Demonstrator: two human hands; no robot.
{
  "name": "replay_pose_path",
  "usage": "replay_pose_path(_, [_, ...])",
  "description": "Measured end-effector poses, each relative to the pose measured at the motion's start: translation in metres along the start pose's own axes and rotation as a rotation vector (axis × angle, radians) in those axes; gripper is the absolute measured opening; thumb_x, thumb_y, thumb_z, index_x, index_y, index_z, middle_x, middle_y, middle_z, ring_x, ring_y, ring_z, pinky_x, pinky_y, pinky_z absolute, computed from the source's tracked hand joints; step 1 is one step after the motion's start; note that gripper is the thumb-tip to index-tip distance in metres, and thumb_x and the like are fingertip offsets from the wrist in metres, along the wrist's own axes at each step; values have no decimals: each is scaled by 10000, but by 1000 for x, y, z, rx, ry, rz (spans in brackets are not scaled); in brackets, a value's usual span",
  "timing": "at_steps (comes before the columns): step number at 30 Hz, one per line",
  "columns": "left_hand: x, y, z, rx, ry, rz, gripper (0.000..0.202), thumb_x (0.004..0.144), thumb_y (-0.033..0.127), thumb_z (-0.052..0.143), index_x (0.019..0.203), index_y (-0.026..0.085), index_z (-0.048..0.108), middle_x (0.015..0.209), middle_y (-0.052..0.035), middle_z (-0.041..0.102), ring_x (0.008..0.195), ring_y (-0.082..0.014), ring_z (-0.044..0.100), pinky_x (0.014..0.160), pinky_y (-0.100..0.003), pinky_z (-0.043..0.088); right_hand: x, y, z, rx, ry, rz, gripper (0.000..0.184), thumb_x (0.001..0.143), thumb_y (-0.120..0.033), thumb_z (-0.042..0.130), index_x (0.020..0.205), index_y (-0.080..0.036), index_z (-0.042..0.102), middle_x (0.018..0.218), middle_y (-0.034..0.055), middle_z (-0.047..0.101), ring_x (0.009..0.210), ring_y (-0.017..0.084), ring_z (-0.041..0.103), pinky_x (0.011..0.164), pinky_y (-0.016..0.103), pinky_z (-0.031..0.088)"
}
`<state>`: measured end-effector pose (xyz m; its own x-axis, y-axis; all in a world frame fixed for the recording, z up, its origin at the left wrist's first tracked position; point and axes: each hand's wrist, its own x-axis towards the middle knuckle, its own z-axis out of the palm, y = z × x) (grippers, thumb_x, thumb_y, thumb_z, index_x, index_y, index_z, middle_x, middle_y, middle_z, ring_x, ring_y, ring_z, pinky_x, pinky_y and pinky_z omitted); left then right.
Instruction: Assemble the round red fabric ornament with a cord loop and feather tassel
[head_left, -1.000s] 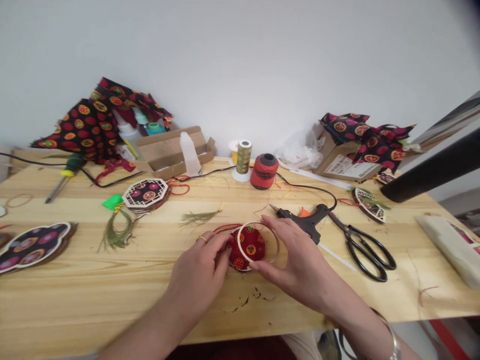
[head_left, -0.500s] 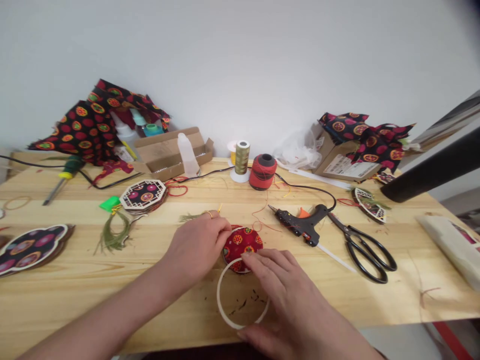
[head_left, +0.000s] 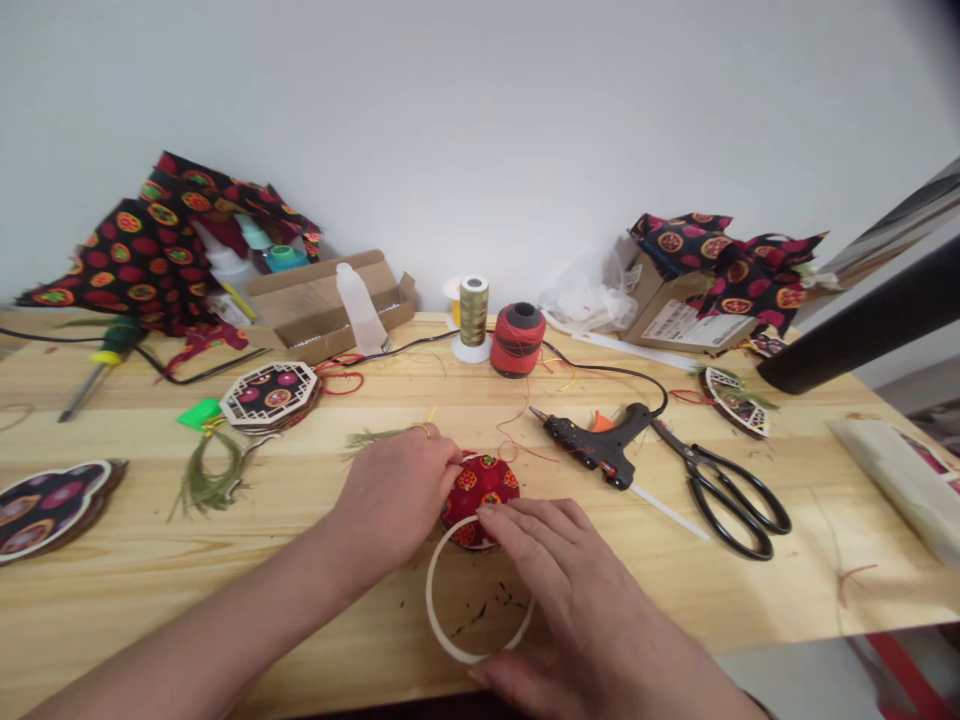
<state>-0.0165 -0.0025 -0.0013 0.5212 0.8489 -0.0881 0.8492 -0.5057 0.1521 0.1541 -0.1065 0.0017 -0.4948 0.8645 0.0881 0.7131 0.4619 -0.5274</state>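
The right hand (head_left: pixel 562 575), thumb and fingers spread wide, holds a ring (head_left: pixel 430 595) by its right side. The ring's far edge overlaps the near part of a red disc (head_left: pixel 487 485) on the worktop (head_left: pixel 360 650). The left hand (head_left: pixel 401 490) curls at the disc's left edge; whether it grips, I cannot tell.

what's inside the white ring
Through the white ring: wooden tabletop, dark bits and, near its top, part of the red fabric disc. The right hand hides some of its right side.
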Motion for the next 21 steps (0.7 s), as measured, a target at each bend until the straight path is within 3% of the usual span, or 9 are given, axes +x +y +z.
replay_pose_path(8, [2,1,-2,-15,-17,-22,300,860,247,400,806,202,691,809,-67,687,776,-237,625,667,-349,436,2,0,0,10,-80,28,720,737,-404,638,1329,-96,369,1340,160,478,1209,266,442,1022,425,325])
replay_pose_path(21, [5,0,-4,-47,-26,-12,257,830,234,443,798,212,697,803,-59,691,771,-242,626,661,-349,427,4,0,1,26,-95,47,692,754,-434,616,1332,-125,395,1331,143,498,1212,263,458,1044,434,302])
